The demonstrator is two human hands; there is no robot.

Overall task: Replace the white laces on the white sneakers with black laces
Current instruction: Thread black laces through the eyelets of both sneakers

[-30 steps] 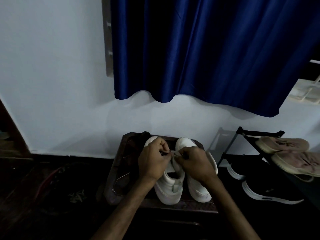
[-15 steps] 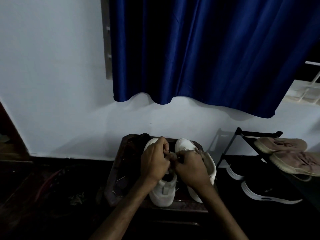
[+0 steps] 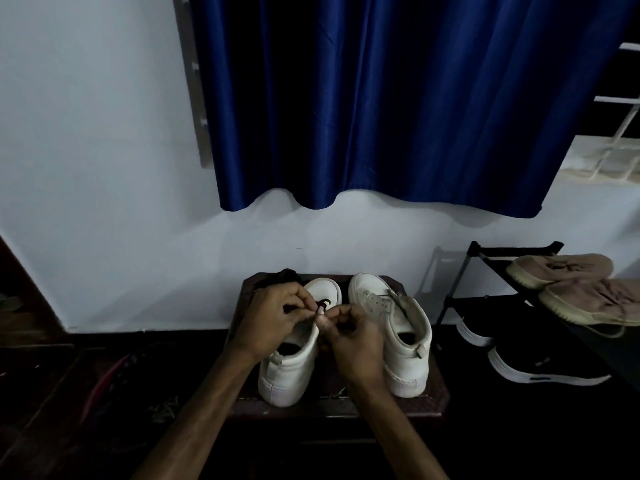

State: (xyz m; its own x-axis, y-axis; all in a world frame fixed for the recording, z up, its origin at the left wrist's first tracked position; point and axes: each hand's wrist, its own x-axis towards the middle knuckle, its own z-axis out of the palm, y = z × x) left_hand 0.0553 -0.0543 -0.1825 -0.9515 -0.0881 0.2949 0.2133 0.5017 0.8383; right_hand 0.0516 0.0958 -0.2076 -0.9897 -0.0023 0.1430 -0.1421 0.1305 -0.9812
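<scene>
Two-handed, pinches black lace over the left white sneaker, left hand and right hand both curled on it, fingertips meeting

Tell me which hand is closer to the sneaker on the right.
Right. The right hand sits just beside the right sneaker, over the gap between the pair. The left hand is farther off, over the left sneaker, where both pinch the black lace.

Blue curtain hangs against the white wall. Below and right of the curtain: black shoe rack bearing tan shoes; black sneakers beneath.
</scene>
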